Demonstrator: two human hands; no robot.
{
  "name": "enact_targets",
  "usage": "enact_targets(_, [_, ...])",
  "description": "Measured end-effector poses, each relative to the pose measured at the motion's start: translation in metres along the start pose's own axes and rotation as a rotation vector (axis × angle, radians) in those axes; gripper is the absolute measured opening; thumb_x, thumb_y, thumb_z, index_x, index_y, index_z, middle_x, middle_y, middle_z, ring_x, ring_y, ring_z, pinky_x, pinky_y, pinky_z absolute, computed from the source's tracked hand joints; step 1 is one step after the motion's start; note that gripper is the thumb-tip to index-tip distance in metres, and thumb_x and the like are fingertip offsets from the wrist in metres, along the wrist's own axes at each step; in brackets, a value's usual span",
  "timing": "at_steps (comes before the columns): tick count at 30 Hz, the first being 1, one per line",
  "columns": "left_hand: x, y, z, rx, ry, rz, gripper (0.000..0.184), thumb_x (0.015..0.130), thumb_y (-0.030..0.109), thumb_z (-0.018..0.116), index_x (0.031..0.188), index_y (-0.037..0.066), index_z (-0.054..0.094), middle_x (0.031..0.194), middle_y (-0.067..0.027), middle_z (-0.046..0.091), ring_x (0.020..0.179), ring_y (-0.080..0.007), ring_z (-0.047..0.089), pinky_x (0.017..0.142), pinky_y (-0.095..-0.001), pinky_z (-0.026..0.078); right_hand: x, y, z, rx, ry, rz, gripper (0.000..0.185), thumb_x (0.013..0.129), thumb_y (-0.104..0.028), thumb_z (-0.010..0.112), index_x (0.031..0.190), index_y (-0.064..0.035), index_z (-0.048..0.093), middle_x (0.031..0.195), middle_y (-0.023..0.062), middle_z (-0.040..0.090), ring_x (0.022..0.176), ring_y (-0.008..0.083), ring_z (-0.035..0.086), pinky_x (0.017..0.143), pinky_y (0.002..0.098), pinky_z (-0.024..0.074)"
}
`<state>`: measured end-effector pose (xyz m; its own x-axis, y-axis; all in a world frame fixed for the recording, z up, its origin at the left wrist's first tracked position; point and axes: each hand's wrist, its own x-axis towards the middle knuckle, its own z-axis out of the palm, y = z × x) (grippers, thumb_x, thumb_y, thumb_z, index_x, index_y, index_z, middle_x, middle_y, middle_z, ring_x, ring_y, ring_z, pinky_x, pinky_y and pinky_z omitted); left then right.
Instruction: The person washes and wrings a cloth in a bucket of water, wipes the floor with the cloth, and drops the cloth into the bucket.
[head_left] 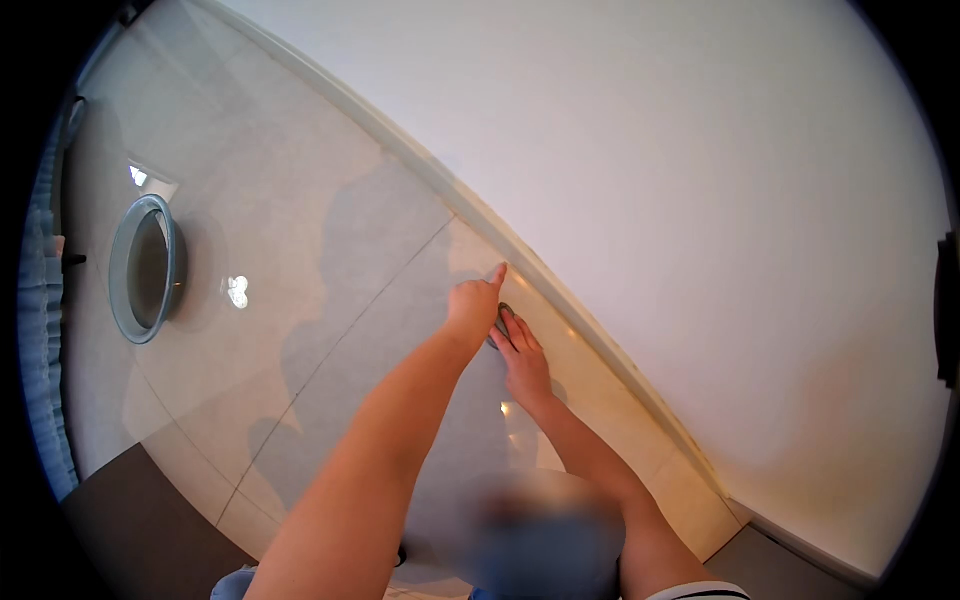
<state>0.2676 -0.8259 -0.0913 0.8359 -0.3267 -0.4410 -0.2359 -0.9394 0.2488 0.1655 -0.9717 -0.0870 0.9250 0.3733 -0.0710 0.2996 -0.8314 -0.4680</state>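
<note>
- Right hand [527, 368]: near, its fingers laid over a small dark pad [500, 325]; I cannot tell whether they pinch it.
- The pad: on the floor [390, 230], between both hands.
- Left hand [474, 304]: just beyond, index finger stretched toward the baseboard [570, 305], others curled.
- Basin [178, 262]: left, well apart from the hands.

Floor tiles [250, 200]: glossy, smooth | wall [680, 200]: matt | basin [122, 270]: smooth, plastic-looking
</note>
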Motion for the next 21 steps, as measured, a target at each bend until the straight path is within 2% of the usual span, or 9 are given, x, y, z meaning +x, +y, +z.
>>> enact_targets(4, [-0.008,-0.003,0.004,-0.045,-0.009,-0.009,0.090,0.083,0.019,0.071,0.158,0.021,0.022,0.085,-0.0068,0.071,0.078,-0.0253,0.071,0.065,-0.0362,0.056,-0.003,0.001,0.008,-0.036,0.034,0.010,0.072,0.076,0.012,0.056,0.142,-0.0179,0.052,0.154,0.0080,0.041,0.139,0.0327,0.041,0.107,0.0444,0.0408])
enact_targets(9, [-0.003,-0.006,-0.008,0.003,-0.062,-0.022,0.094,0.086,0.014,0.068,0.160,0.028,0.011,0.085,-0.0067,0.071,0.076,-0.0249,0.070,0.066,-0.0348,0.056,-0.002,0.004,0.000,0.058,-0.007,0.034,0.070,0.078,0.012,0.053,0.142,-0.0153,0.052,0.154,0.0099,0.041,0.139,0.0333,0.040,0.110,0.0436,0.0384])
enact_targets(12, [0.002,-0.002,-0.007,0.084,-0.080,0.050,0.097,0.086,0.010,0.065,0.160,0.030,0.005,0.085,-0.0066,0.070,0.077,-0.0245,0.070,0.065,-0.0340,0.056,0.000,0.005,-0.008,0.271,0.181,0.165,0.069,0.078,0.015,0.049,0.142,-0.0118,0.051,0.154,0.0125,0.039,0.140,0.0342,0.039,0.113,0.0424,0.0362])
enact_targets(13, [0.003,-0.002,-0.005,0.123,-0.084,0.078,0.098,0.087,0.009,0.064,0.160,0.030,0.003,0.085,-0.0065,0.070,0.077,-0.0244,0.070,0.065,-0.0338,0.055,0.004,0.008,-0.010,0.260,0.177,0.169,0.070,0.078,0.016,0.048,0.142,-0.0110,0.051,0.154,0.0132,0.039,0.140,0.0343,0.038,0.113,0.0420,0.0358])
enact_targets(16, [0.002,-0.001,-0.004,0.118,-0.051,0.059,0.095,0.087,0.006,0.062,0.161,0.028,0.006,0.084,-0.0061,0.070,0.075,-0.0241,0.069,0.064,-0.0334,0.054,0.003,0.016,-0.014,0.255,0.158,0.203,0.072,0.076,0.018,0.045,0.142,-0.0094,0.051,0.155,0.0145,0.037,0.141,0.0346,0.037,0.114,0.0410,0.0349])
enact_targets(19, [-0.018,-0.007,-0.019,0.073,-0.165,0.087,0.087,0.086,0.003,0.060,0.159,0.025,0.019,0.092,-0.0086,0.069,0.084,-0.0250,0.069,0.071,-0.0354,0.054,0.005,0.017,-0.011,0.316,0.186,0.221,0.075,0.074,0.020,0.044,0.143,-0.0095,0.051,0.154,0.0147,0.037,0.141,0.0351,0.036,0.114,0.0411,0.0349])
enact_targets(21, [-0.049,-0.025,0.003,0.023,0.027,0.130,0.080,0.084,0.001,0.060,0.155,0.022,0.030,0.099,-0.0103,0.067,0.092,-0.0254,0.067,0.076,-0.0372,0.053,0.006,0.019,0.000,0.355,0.270,0.220,0.076,0.073,0.021,0.045,0.143,-0.0090,0.051,0.153,0.0157,0.039,0.140,0.0363,0.037,0.114,0.0415,0.0348])
